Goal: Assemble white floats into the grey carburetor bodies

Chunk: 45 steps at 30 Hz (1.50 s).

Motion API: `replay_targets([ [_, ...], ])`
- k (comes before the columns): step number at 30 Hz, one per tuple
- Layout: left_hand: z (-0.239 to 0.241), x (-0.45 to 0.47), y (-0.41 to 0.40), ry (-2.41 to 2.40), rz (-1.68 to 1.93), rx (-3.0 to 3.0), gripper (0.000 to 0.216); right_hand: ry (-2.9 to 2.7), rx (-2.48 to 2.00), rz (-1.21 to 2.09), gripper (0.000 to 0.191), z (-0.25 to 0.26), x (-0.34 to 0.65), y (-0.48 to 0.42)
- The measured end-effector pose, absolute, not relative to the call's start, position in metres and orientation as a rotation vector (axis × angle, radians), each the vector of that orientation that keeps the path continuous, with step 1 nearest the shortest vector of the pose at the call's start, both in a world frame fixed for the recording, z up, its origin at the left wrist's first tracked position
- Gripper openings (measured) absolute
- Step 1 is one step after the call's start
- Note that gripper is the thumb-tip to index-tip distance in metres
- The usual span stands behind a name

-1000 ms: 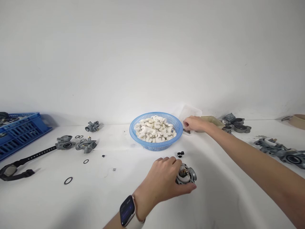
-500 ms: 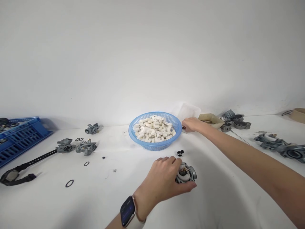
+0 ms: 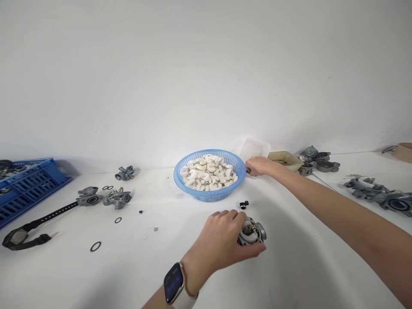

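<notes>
My left hand [image 3: 222,243], with a smartwatch on the wrist, is closed round a grey metal carburetor body [image 3: 252,232] that rests on the white table. My right hand [image 3: 259,166] reaches far out, just right of a blue basket [image 3: 181,171] heaped with white curved plastic parts [image 3: 209,172]. Its fingers are curled on something small and dark on the table that I cannot make out. Two small black rings [image 3: 243,204] lie between the basket and the carburetor body.
A blue crate [image 3: 28,180] stands at the far left, with a black strap [image 3: 35,223], loose carburetor parts [image 3: 103,197] and black O-rings [image 3: 95,246] nearby. A beige tray [image 3: 285,159] and more metal carburetor pieces [image 3: 380,197] lie to the right. A white wall rises behind.
The view has shifted slightly. My right hand has drawn a little left toward the basket. My left hand has kept its grip on the carburetor body.
</notes>
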<state>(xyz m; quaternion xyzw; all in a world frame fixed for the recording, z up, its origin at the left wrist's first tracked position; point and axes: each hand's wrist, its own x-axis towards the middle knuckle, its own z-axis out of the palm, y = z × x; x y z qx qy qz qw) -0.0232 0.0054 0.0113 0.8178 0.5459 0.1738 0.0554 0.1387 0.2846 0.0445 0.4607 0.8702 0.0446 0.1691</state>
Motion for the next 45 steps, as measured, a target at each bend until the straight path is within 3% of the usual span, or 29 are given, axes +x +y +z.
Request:
replay_targets([
  [15,0.011,-0.025,0.007,1.649,0.52,2.486,0.052,2.89,1.407,-0.406,0.016,0.066,0.172,0.269],
  [23,0.014,-0.027,0.005,1.633,0.525,2.463,0.05,3.029,1.314,-1.121,0.035,0.037,0.204,0.172],
  [26,0.018,-0.027,0.005,1.616,0.524,2.419,0.046,3.02,1.242,-1.672,0.03,0.02,0.201,0.132],
  [29,0.022,-0.027,0.005,1.588,0.527,2.355,0.039,2.96,1.174,-1.974,0.025,0.004,0.193,0.109],
  [36,0.028,-0.03,0.007,1.522,0.655,2.259,0.044,2.861,1.32,-2.232,0.02,-0.011,0.188,0.096],
  [45,0.034,-0.037,0.007,1.473,0.746,2.188,0.028,2.694,1.3,-2.415,0.023,-0.003,0.185,0.088],
])
